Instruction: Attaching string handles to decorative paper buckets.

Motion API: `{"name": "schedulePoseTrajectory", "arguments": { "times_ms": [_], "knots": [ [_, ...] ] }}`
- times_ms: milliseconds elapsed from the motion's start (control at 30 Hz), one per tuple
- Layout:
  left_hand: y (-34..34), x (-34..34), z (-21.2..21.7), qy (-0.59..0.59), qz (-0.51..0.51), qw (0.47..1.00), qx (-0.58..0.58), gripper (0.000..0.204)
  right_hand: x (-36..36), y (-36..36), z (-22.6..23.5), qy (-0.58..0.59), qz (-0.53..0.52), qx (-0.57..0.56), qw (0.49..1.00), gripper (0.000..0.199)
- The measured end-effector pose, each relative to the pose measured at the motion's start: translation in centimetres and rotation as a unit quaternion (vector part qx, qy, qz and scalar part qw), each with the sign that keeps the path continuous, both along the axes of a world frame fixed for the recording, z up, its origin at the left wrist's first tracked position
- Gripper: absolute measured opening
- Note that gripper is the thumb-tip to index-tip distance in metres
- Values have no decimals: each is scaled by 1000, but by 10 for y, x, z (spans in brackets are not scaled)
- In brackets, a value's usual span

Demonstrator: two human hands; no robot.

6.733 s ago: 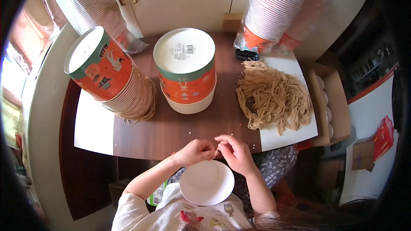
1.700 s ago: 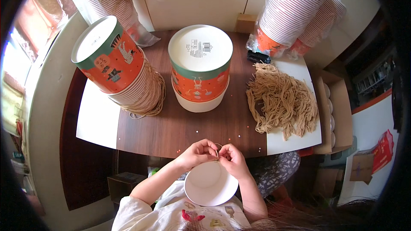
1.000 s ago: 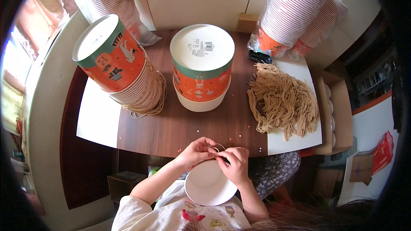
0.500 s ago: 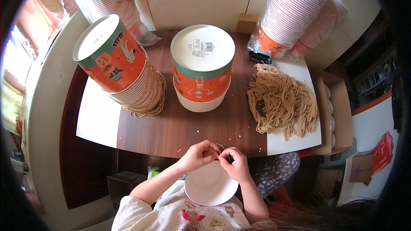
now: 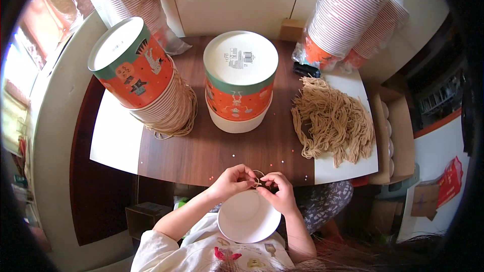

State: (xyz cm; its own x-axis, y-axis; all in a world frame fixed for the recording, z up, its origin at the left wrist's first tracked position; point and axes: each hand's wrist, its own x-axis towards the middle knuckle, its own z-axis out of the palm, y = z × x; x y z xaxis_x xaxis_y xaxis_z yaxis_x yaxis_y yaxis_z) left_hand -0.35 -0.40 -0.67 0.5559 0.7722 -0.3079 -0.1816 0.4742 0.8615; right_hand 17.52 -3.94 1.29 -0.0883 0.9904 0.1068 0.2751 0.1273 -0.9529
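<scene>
A white paper bucket (image 5: 248,219) rests in my lap, its open mouth tilted toward me. At the bucket's far rim, my left hand (image 5: 233,182) and my right hand (image 5: 277,190) pinch a thin tan cord (image 5: 258,173) between thumbs and fingertips. A small loop of it stands up between the two hands. Exactly how the cord passes at the bucket's rim is hidden by my fingers.
Upside-down orange and green buckets stand as a tall stack (image 5: 132,73) at left, with cords hanging around it, and a shorter one (image 5: 239,98) at centre. A pile of tan cords (image 5: 333,121) lies at right. Bagged buckets (image 5: 348,12) stand behind; an open carton (image 5: 398,136) is beside the table (image 5: 201,158).
My fingertips have shifted slightly on the cord, and more of its loop shows between my hands. The bucket in my lap stays in place.
</scene>
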Motion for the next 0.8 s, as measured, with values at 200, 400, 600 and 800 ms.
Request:
{"name": "schedulePoseTrajectory", "arguments": {
  "times_ms": [200, 400, 600, 800],
  "knots": [
    [1, 1, 1, -14, -2, 1000, -19, 12, 0, 4, -8, -67, 18, 84, 994, 14],
    [2, 2, 1, -31, 1, 999, -23, 12, -2, 6, -6, -3, -18, 30, 999, 13],
    [3, -1, -3, -71, 6, 995, -63, 14, 2, 8, -5, -36, 12, 68, 997, 13],
    [3, 0, -5, -65, 3, 997, -49, 11, -2, 18, 1, -49, 35, 78, 995, 9]
  ]
}}
